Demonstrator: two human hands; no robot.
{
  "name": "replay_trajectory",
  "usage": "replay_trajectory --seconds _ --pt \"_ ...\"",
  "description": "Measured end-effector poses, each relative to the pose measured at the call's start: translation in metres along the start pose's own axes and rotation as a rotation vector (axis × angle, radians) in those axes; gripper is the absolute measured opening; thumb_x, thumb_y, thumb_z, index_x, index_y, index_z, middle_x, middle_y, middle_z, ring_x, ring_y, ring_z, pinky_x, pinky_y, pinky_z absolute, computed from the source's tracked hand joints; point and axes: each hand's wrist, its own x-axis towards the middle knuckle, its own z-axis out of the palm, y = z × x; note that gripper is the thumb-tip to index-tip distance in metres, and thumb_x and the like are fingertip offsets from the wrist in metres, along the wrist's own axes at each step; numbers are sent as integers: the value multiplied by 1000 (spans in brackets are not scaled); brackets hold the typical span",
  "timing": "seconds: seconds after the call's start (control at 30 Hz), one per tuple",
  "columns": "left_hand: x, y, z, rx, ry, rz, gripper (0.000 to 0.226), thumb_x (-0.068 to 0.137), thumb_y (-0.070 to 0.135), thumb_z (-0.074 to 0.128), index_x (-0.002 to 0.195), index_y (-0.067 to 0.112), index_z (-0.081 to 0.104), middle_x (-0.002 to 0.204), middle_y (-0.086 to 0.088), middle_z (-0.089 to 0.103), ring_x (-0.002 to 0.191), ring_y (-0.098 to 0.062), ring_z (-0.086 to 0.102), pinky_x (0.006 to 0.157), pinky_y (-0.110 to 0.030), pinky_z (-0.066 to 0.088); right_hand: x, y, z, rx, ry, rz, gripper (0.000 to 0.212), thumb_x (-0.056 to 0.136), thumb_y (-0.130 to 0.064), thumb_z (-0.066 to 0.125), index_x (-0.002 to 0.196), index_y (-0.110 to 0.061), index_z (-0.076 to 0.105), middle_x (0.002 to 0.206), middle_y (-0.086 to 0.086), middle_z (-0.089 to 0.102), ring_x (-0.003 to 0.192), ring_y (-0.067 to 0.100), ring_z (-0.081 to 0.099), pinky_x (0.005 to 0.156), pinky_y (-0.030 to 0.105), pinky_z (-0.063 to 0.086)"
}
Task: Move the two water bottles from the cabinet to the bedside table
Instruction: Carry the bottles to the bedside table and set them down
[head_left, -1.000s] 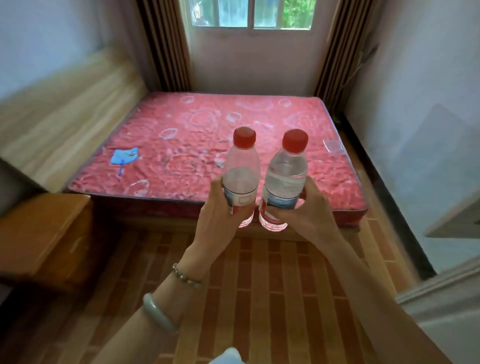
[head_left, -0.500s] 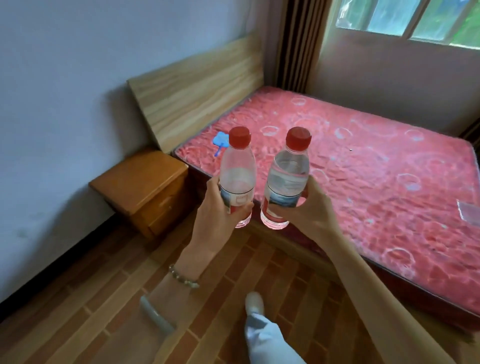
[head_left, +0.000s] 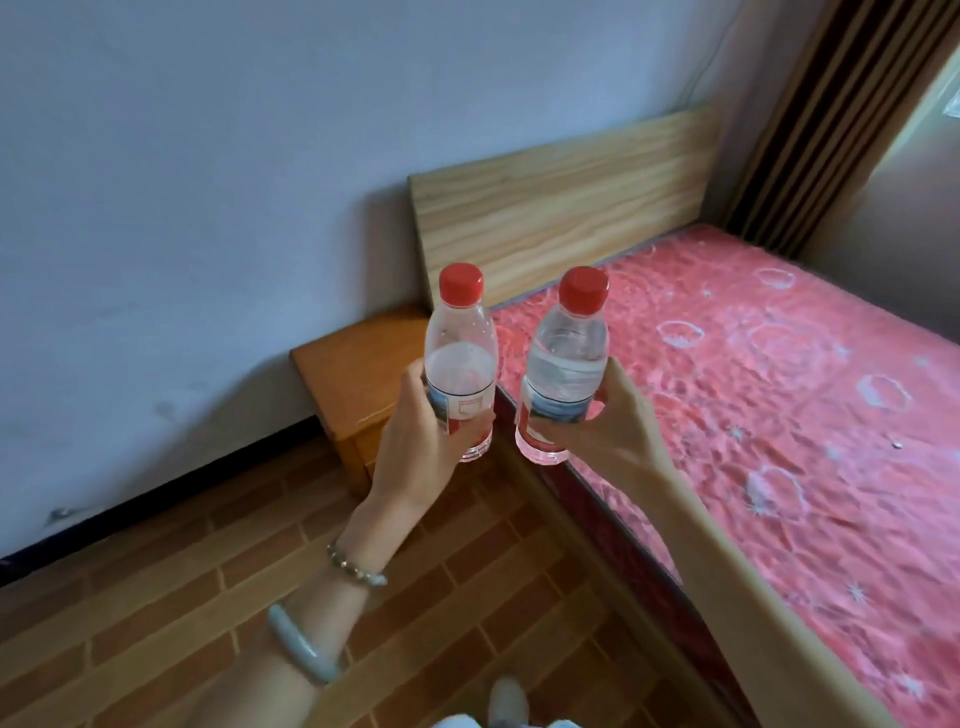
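The left hand (head_left: 415, 441) is wrapped around the lower half of the left bottle (head_left: 460, 364), fingers over its label, and the right hand (head_left: 613, 421) grips the right bottle (head_left: 566, 364) the same way from the other side. Both bottles stand upright in the air, red caps up, just beside each other without touching, exactly as they were held half a second ago. A bead bracelet (head_left: 358, 566) and a pale bangle (head_left: 301, 649) sit on the left forearm. What has changed is the view: it has swung further left, so the orange wooden bedside table (head_left: 358, 374) now lies directly behind the left bottle and closer than before, its top bare. The wooden headboard (head_left: 561, 208) rises behind both caps, the red mattress (head_left: 779, 389) fills the right side, and the window has almost slipped out of frame. Brick-patterned floor (head_left: 182, 597) runs below.
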Motion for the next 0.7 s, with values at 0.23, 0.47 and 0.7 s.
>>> replay_trajectory --seconds 0.23,0.47,0.7 --pt "52 -39 3 78 97 -100 79 68 47 69 129 14 31 124 -1 56 101 -6 56 67 -4 46 80 12 32 22 -110 -43 66 55 -33 82 112 -26 50 97 -16 62 86 -9 57 68 11 44" --pt "116 -91 7 117 175 -167 76 70 31 77 130 15 32 126 -4 55 108 -17 58 78 -32 57 164 26 80 32 -201 -73 63 56 -26 84 109 -24 50 93 -19 59 84 -16 53 64 4 42" --pt "213 -159 4 143 221 -197 73 71 32 76 128 14 35 123 -4 56 103 -12 58 73 -22 54 274 35 143 88 -261 -82 64 57 -23 84 111 -25 49 97 -15 61 87 -11 56 66 6 44"
